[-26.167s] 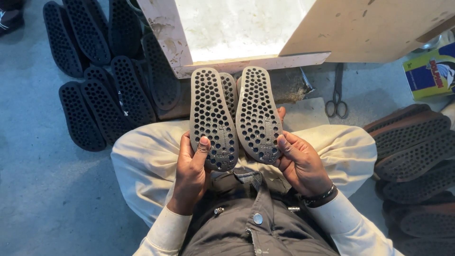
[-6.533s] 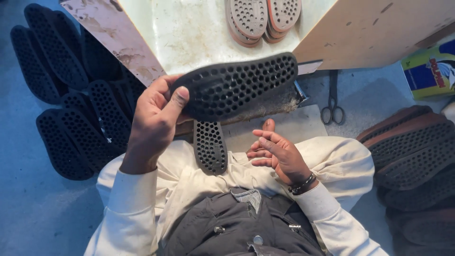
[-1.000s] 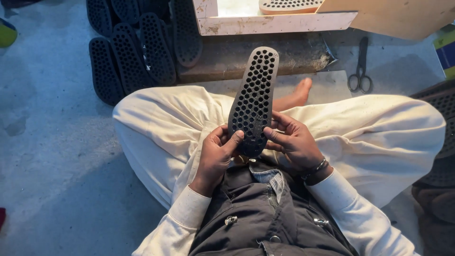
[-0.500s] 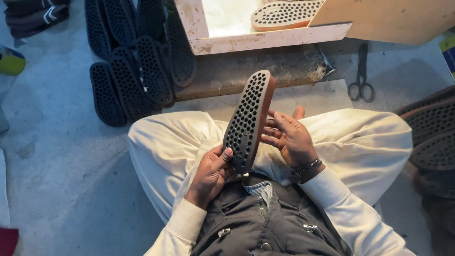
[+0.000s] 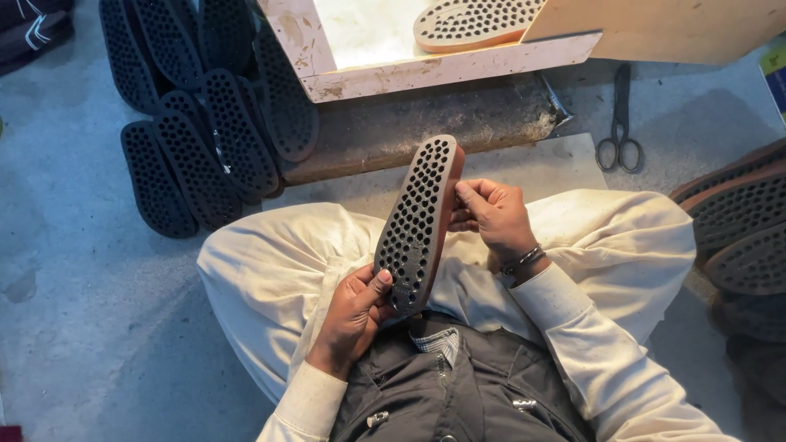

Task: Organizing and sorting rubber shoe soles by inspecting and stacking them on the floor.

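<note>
Grey concrete floor (image 5: 74, 344) fills the view from above, with the person seated cross-legged on it in pale trousers and a dark vest. Each grip is closed on the same dark studded shoe sole (image 5: 417, 221), which stands tilted on edge over the lap with its rows of round holes facing left and a brownish rim showing along the right side. The left hand (image 5: 354, 315) pinches the heel end from below, thumb pressed on the holed face; the right hand (image 5: 491, 214), a bracelet at its wrist, has its fingers curled against the upper rim near the toe end. Just beyond the knees lies a dark, rough slab, and behind that a low whitish worktop (image 5: 442, 69) with a chipped edge, on which a tan sole (image 5: 479, 20) of the same pattern lies face up. To the left, a heap of black soles (image 5: 205, 123) overlaps on the floor; to the right, more brown-edged soles (image 5: 737, 221) are stacked, partly cut off by the frame. A pair of scissors (image 5: 620, 123) lies closed on the floor near the worktop's right corner. Judging by the layout, one sole has reached the worktop, one is in hand being checked or fingered along its edge, and many in both piles appear still untouched.
</note>
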